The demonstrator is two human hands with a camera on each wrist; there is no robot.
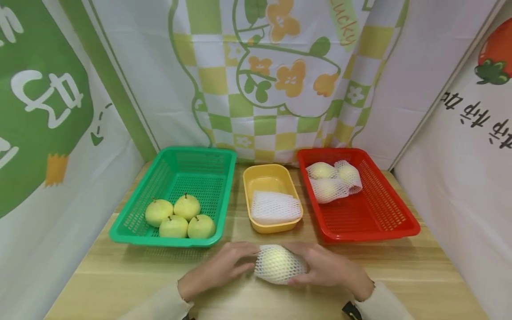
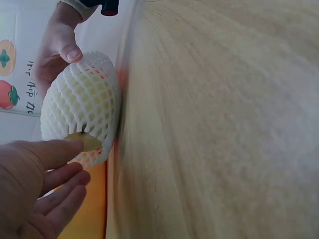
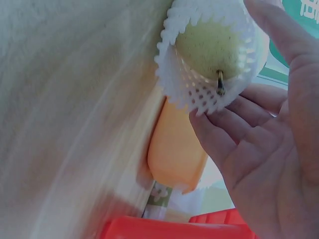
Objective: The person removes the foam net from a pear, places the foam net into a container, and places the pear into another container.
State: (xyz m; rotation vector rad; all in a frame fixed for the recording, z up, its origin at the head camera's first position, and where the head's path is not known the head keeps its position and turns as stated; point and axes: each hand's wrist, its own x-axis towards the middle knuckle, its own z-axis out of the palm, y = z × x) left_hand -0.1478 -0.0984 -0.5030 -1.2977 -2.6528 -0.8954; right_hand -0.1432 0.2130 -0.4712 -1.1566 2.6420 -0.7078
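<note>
A pale yellow pear [image 1: 278, 262] in a white foam net sleeve [image 3: 174, 74] is just above or on the table in front of me; I cannot tell which. My right hand [image 1: 326, 268] holds its right end, thumb on one side and fingers on the other. The pear's stem shows at the sleeve's open end in the right wrist view. At the left end is my left hand [image 1: 224, 269], its fingers loosely extended. Its thumb [image 2: 65, 149] appears to touch the bare end of the pear, while the other fingers [image 2: 62, 196] stand apart from the net.
A green basket [image 1: 172, 241] at left holds several bare pears [image 1: 174, 226]. The yellow tray [image 1: 276, 229] in the middle contains flat foam nets [image 1: 276, 206]. In the red basket [image 1: 372, 235] at right lie three netted pears [image 1: 328, 190]. Printed curtains enclose the wooden table [image 1: 120, 275].
</note>
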